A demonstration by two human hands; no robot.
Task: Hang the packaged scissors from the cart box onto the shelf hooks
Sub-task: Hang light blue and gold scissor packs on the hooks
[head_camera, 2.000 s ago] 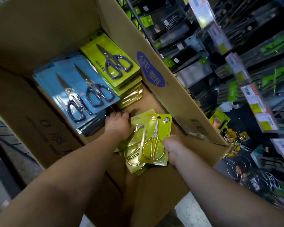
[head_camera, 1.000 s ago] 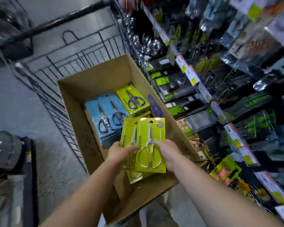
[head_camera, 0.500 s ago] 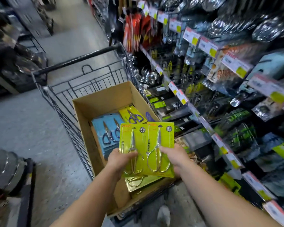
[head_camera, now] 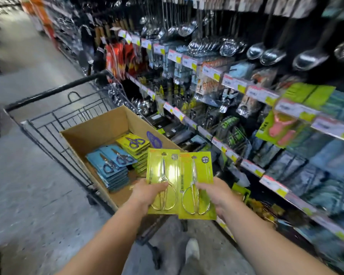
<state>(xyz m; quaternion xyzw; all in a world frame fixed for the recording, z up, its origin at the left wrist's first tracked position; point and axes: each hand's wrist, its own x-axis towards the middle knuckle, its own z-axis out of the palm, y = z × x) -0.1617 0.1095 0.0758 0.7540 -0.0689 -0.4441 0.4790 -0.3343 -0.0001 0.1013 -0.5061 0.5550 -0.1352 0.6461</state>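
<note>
Scissors packs out of box, pinched by left hand and right hand; none hung, stacks remain.

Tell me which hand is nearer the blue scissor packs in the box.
Left. The left hand is just right of the blue scissor packs; the right hand is farther right.
</note>
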